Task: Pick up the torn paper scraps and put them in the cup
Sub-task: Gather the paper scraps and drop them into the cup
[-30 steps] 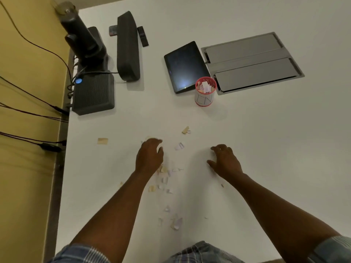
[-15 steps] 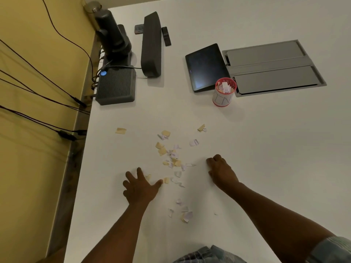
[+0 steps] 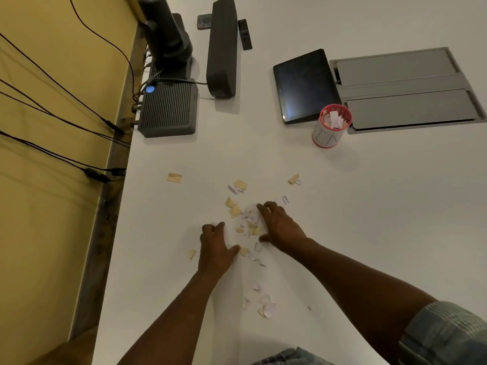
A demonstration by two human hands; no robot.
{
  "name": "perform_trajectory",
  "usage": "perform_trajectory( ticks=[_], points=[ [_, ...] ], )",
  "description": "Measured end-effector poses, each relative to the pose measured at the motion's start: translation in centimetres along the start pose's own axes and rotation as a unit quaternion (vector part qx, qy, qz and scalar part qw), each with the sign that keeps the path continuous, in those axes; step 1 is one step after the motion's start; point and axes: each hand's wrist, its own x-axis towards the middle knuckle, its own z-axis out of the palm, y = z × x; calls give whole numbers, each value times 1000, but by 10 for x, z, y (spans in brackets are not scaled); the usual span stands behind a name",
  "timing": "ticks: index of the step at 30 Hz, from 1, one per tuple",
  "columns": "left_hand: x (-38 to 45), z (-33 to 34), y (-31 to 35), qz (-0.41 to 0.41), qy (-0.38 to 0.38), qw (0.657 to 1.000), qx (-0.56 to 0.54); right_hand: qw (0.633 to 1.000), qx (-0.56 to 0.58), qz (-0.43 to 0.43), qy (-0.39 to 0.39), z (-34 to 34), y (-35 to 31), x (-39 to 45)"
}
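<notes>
Head view: both hands are laid palm-down on the white table [image 3: 369,206], either side of the main cluster of torn paper scraps [image 3: 250,222]. Left hand [image 3: 214,248] is seen with fingers bent at the tips and thumb spread toward a tan scrap [image 3: 244,251]; nothing looks gripped. Right hand [image 3: 279,227] is placed at the right edge of the cluster, fingertips [image 3: 262,208] bent onto the white and tan bits; whether any scrap is pinched under them cannot be told, since the palm hides that area. More scraps are scattered apart from the cluster: one tan piece [image 3: 174,177] off to the left, a pair [image 3: 294,179] toward the cup, and a small group [image 3: 264,306] lying between the forearms. Red-rimmed cup [image 3: 330,127] is stood upright well beyond the hands, already holding paper pieces, just beside the front corner of a dark tablet [image 3: 303,85] and near a grey recessed panel [image 3: 405,88]. A ribbed grey box [image 3: 168,109] with a blue light and a dark bar-shaped device [image 3: 221,46] are set at the far left.
</notes>
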Motion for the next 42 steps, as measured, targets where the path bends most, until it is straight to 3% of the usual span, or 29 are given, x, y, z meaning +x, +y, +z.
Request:
perform_trajectory(
  ticks=[5,8,13,18,27,32,35,38,42],
  points=[
    [42,-19,10,57,74,995,23,994,-78,-67,-44,-4,-12,20],
    [76,-37,14,37,118,992,35,981,-141,-128,-44,-2,-15,22],
    [133,-66,0,-36,100,993,47,969,-162,-184,-7,4,-14,18],
    [161,-84,-24,-57,68,993,76,968,-158,-195,13,3,-4,11],
    [124,-48,14,123,93,987,42,989,-112,-96,28,-8,2,14],
    [100,-26,39,227,17,957,177,996,-29,-32,83,-17,15,17],
    [92,-17,43,234,-43,939,250,988,37,27,147,-32,29,23],
    [83,-11,42,224,-61,941,247,972,75,87,204,-50,47,33],
    [68,-6,40,218,-60,946,231,978,45,125,161,-61,69,45]
  ],
)
